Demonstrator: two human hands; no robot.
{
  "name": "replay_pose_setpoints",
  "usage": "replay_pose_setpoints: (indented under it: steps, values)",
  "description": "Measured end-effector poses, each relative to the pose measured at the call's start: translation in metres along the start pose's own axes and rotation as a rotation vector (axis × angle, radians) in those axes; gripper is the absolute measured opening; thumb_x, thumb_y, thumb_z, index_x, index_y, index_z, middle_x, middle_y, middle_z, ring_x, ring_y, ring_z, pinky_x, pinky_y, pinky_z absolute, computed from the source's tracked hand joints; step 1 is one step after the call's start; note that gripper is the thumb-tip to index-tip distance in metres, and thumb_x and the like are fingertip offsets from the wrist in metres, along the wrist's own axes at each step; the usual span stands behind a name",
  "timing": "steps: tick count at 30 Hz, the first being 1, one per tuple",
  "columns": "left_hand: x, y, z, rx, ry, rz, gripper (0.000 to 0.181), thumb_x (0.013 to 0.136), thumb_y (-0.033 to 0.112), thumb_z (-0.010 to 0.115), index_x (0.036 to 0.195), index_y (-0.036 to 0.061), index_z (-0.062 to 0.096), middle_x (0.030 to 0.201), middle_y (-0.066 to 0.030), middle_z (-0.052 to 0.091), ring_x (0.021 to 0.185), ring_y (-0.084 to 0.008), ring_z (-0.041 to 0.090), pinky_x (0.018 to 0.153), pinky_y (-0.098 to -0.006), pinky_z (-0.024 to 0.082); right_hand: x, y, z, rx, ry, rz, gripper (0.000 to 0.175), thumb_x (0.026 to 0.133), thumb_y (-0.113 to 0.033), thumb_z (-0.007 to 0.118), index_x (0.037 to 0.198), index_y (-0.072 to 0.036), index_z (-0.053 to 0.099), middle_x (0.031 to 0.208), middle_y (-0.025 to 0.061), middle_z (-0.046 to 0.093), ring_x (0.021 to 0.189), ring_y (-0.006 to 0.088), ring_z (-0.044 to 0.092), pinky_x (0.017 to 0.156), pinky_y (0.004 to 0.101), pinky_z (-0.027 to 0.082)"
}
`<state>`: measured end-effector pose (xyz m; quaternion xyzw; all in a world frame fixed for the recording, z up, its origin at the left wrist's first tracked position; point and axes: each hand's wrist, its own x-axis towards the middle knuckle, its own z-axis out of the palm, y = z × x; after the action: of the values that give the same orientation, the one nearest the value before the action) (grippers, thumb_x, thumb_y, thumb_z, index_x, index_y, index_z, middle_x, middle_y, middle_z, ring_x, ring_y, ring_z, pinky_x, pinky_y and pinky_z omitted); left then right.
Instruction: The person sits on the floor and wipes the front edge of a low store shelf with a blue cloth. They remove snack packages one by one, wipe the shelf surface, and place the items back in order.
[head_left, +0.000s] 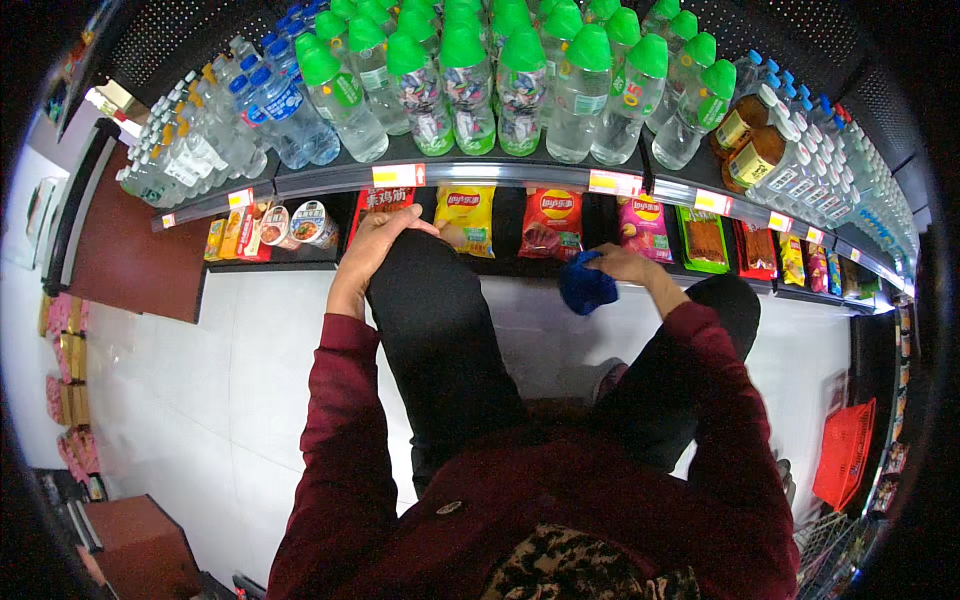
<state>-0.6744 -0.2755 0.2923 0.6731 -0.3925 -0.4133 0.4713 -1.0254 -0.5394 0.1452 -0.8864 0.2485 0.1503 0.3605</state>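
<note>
My left hand (381, 244) rests on my left knee (420, 274), holding no object. In my right hand (626, 265) is a bunched blue cloth (586, 285), held at the front edge of the bottom shelf. Just behind the cloth stand a red Lay's chip bag (551, 221) and a pink Lay's bag (643, 229). A yellow Lay's bag (466, 221) is nearest to my left knee, with a red snack packet (382, 199) partly hidden behind my left hand.
Green-capped water bottles (521, 97) crowd the shelf above, behind a metal rail (517, 175) with price tags. Instant noodle cups (313, 223) stand at left on the bottom shelf. A red shopping basket (844, 454) is at right, a brown box (139, 540) at lower left.
</note>
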Motion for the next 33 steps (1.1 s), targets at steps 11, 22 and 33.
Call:
replay_pose_setpoints:
  steps: [11,22,33]
  values:
    - [-0.010,-0.009,-0.015,-0.190,0.018,-0.048,0.059,0.097,0.049,0.053,0.089,-0.0038,0.077,0.082,-0.0108,0.072,0.078,-0.0163,0.066,0.080,-0.0240,0.048,0.048,-0.097,0.161,1.503,0.466,0.285,0.052,0.094,-0.035,0.064,0.127,0.004,0.055,0.113,0.0164,0.065,0.100,0.0273,0.062,0.086,0.0394,0.050]
    - [0.051,-0.274,-0.020,-0.587,0.152,-0.064,0.037,0.099,0.026,0.062,0.122,-0.0026,0.059,0.111,-0.0182,0.068,0.105,-0.0270,0.067,0.090,-0.0367,0.056,0.076,-0.060,0.173,1.732,0.443,0.427,0.044,0.095,-0.031,0.065,0.129,-0.003,0.055,0.116,0.0121,0.064,0.103,0.0246,0.064,0.083,0.0389,0.054]
    - [0.175,-0.343,-0.016,0.410,0.264,0.080,0.073,0.077,0.029,0.086,0.130,-0.0045,0.050,0.126,-0.0211,0.063,0.114,-0.0315,0.064,0.098,-0.0393,0.050,0.194,-0.094,0.119,1.350,0.635,0.009,0.045,0.101,-0.027,0.056,0.139,-0.004,0.051,0.132,0.0121,0.057,0.124,0.0248,0.053,0.106,0.0352,0.040]
